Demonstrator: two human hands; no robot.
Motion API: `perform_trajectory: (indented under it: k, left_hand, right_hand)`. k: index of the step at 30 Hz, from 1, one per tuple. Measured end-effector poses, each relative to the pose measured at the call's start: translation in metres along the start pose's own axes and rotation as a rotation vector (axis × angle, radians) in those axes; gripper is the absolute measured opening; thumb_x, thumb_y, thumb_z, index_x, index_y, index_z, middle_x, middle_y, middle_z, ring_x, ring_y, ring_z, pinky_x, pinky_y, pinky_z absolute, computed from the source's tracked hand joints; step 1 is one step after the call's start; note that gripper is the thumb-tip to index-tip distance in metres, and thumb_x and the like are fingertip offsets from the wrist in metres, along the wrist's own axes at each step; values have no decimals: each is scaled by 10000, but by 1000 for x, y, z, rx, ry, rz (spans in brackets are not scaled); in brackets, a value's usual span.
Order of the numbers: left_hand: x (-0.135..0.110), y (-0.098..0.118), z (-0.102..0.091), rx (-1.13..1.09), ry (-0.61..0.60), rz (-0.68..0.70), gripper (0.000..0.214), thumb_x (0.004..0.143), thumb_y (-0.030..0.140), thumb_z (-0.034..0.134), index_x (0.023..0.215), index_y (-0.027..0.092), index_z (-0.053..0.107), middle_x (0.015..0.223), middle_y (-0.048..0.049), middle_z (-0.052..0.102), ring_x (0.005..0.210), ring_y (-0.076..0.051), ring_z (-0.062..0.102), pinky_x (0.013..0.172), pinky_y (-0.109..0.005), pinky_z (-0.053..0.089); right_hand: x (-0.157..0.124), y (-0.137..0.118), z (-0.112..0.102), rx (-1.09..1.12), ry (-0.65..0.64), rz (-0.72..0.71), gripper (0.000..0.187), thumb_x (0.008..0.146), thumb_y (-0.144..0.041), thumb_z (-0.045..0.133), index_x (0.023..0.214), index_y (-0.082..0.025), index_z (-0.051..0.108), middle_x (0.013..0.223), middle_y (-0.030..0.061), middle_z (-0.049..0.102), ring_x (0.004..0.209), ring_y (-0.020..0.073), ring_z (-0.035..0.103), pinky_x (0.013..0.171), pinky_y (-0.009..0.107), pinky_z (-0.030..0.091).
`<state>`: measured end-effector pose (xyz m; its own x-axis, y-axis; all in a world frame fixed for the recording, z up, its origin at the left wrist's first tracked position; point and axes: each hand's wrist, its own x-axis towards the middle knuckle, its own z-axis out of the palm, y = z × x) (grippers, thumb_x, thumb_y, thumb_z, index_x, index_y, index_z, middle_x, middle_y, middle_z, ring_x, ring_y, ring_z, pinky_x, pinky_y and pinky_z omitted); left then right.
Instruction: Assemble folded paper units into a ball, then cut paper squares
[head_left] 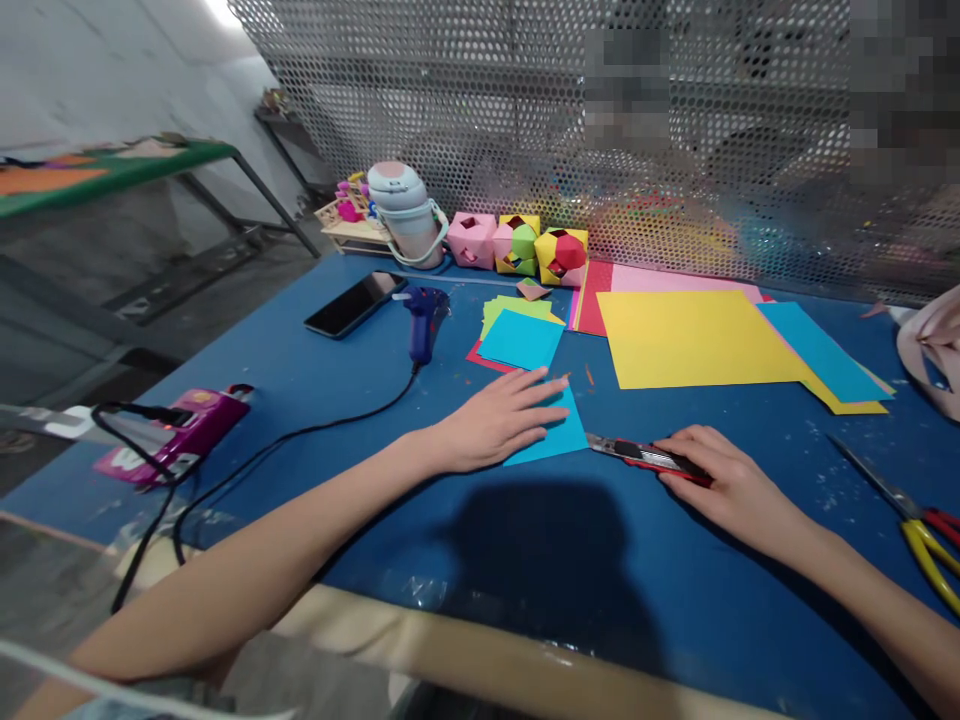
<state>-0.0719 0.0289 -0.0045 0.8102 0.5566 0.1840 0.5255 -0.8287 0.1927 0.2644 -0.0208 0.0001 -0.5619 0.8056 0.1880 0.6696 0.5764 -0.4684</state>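
My left hand (506,420) lies flat with its fingers spread over a blue sheet of paper (562,435) on the table. In my right hand (724,480) is a red and black utility knife (649,457), its tip at the right corner of that sheet. Just beyond my left hand, a stack of small coloured squares (521,338) has a blue one on top. Larger yellow paper (697,340) lies farther back on the right, partly under a blue strip (821,350).
A glue gun (424,325) trails its cord to a purple power strip (176,435) at left. Near it lies a phone (356,305). Folded paper cubes (517,243) and a tumbler (409,215) stand by the perforated metal screen (487,100). Scissors (904,505) rest at right.
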Motion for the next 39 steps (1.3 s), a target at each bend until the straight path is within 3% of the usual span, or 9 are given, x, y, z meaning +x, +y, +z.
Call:
perform_trajectory:
  k: [6, 20, 28, 39]
  left_hand:
    - [-2, -5, 19, 74, -107, 39, 427, 1011, 376, 314, 1393, 261, 464, 1527, -55, 350, 1440, -275, 245, 1166, -500, 208]
    - [-2, -5, 20, 97, -91, 43, 420, 1007, 396, 329, 1381, 279, 479, 1518, -48, 369, 1433, -267, 264, 1164, -467, 203]
    - [0, -4, 19, 85, -106, 24, 413, 1004, 403, 338, 1371, 290, 489, 1512, -40, 382, 1430, -262, 273, 1158, -456, 215]
    - [1, -5, 17, 96, -111, 36, 424, 1005, 414, 315, 1361, 280, 502, 1504, -42, 397, 1416, -275, 304, 1134, -449, 259]
  right_hand:
    - [-2, 1, 1, 18, 22, -6, 256, 901, -233, 540, 1132, -193, 641, 966, 88, 636, 881, 214, 600, 737, 347, 515]
    - [-6, -3, 5, 30, 42, -16, 266, 914, -223, 533, 1151, -179, 643, 961, 95, 625, 877, 203, 593, 707, 319, 513]
    - [-11, -19, 7, 6, 102, -16, 260, 910, -222, 525, 1139, -189, 644, 934, 94, 628, 844, 201, 600, 677, 307, 523]
    - [-14, -33, 5, 45, 21, -22, 294, 921, -204, 489, 1196, -194, 591, 948, 95, 613, 788, 186, 615, 609, 283, 518]
